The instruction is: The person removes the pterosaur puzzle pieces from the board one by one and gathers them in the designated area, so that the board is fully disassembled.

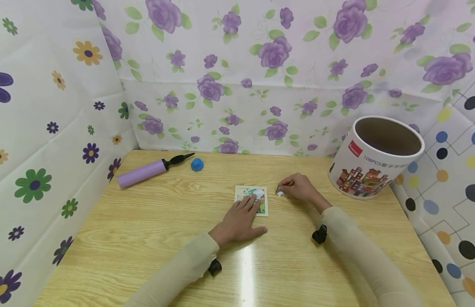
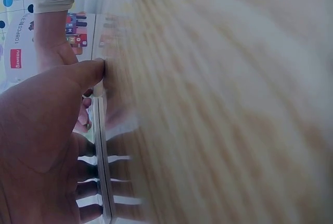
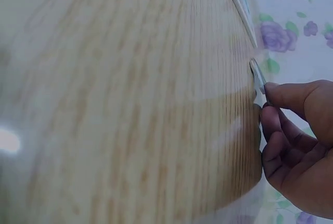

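Observation:
A small square jigsaw puzzle board [image 1: 265, 212] with a pale rim and a colourful picture lies flat near the middle of the table. My left hand [image 1: 241, 217] rests on it palm down, fingers straight over the picture and thumb spread out to the side on the right; part of the picture is hidden underneath. Just right of the board, my right hand [image 1: 299, 187] pinches a small jigsaw piece [image 1: 279, 192] between thumb and fingers. In the right wrist view this thin piece [image 3: 258, 76] is tilted, with its lower side close to the tabletop.
A large white printed tub [image 1: 343, 170] stands at the back right. At the back left lie a purple hand pump [image 1: 142, 174] with a black nozzle and a small blue toy [image 1: 197, 164]. Patterned cloth walls [image 1: 237, 115] border the wooden table [image 1: 153, 238].

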The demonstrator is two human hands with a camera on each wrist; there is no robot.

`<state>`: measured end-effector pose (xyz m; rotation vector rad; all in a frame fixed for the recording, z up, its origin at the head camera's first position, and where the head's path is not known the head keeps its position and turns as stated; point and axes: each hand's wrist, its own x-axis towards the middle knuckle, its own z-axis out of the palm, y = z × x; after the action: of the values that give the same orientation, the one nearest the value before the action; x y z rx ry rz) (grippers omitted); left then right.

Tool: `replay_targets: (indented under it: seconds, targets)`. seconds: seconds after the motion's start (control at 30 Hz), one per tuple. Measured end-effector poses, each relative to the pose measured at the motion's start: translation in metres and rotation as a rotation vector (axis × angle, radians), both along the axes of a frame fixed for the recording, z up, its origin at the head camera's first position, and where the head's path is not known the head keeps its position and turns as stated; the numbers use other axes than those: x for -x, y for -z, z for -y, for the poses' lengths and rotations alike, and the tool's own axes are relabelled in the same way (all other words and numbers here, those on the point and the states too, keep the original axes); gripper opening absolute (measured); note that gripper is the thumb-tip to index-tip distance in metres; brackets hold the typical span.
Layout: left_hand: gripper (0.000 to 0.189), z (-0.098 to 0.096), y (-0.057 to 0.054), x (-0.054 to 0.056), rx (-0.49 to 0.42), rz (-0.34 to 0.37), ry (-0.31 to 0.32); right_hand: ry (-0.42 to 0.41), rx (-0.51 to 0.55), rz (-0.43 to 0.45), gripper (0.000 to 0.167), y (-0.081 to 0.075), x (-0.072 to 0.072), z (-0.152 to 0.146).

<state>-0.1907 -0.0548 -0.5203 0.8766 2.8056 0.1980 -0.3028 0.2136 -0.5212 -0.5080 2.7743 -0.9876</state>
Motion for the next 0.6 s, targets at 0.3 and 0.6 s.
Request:
replay_targets:
  seconds: [0.3,0.6]
  targets:
    - [0.093,-0.0009,-0.0012,-0.0012,-0.007,-0.002,-0.004,-0.01,-0.012,-0.022,0.016,0.0035,0.0021,0.0003]
    - [0.093,-0.0012,-0.0034,-0.0016,-0.001,-0.014,-0.002,0.001,0.004,-0.015,0.015,-0.0001,0.0017,-0.0018]
